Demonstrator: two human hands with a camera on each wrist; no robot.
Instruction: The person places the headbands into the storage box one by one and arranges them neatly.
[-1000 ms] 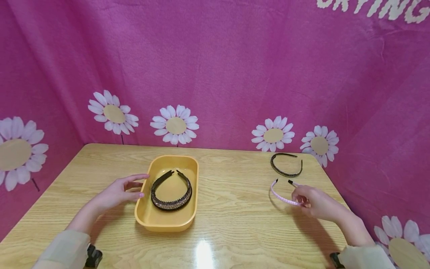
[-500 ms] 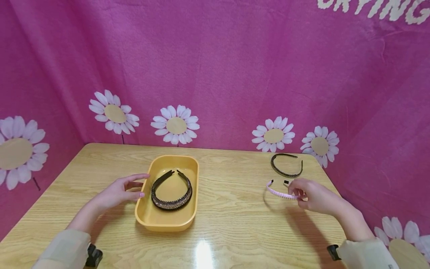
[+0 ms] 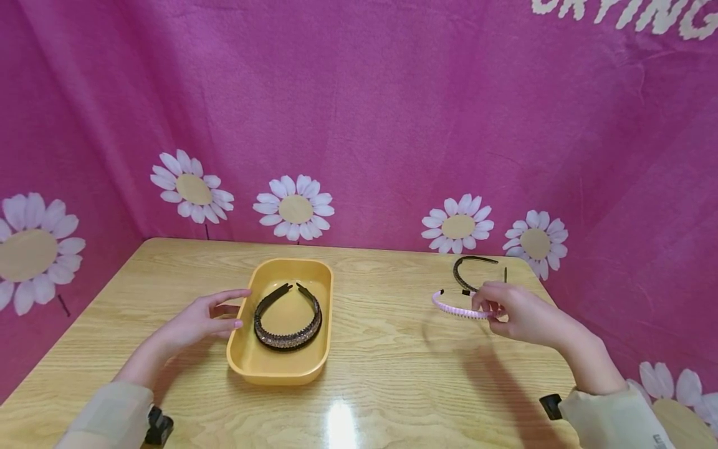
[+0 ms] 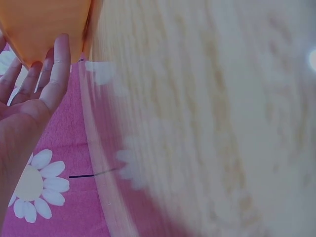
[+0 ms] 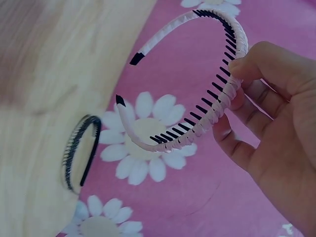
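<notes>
My right hand (image 3: 524, 312) pinches a pink headband (image 3: 457, 310) between thumb and fingers, holding it above the table. In the right wrist view, the pink headband (image 5: 217, 109) shows black comb teeth inside and black end caps. My left hand (image 3: 196, 321) touches the left side of a yellow tray (image 3: 280, 378), its fingers spread. The left wrist view shows fairly straight fingers (image 4: 60, 74) against the tray wall (image 4: 47, 29). Inside the tray lies a wide black headband (image 3: 286, 342) with glitter.
A thin dark headband (image 3: 457, 269) lies at the table's back right, partly hidden behind my right hand. The wooden table (image 3: 387, 349) meets a pink cloth (image 3: 370, 125) with daisies behind and at the sides. Light glares on the table's front.
My right hand has lifted the pink headband and moved it left and away from me, now partly covering the dark headband. My left hand and the tray have stayed put.
</notes>
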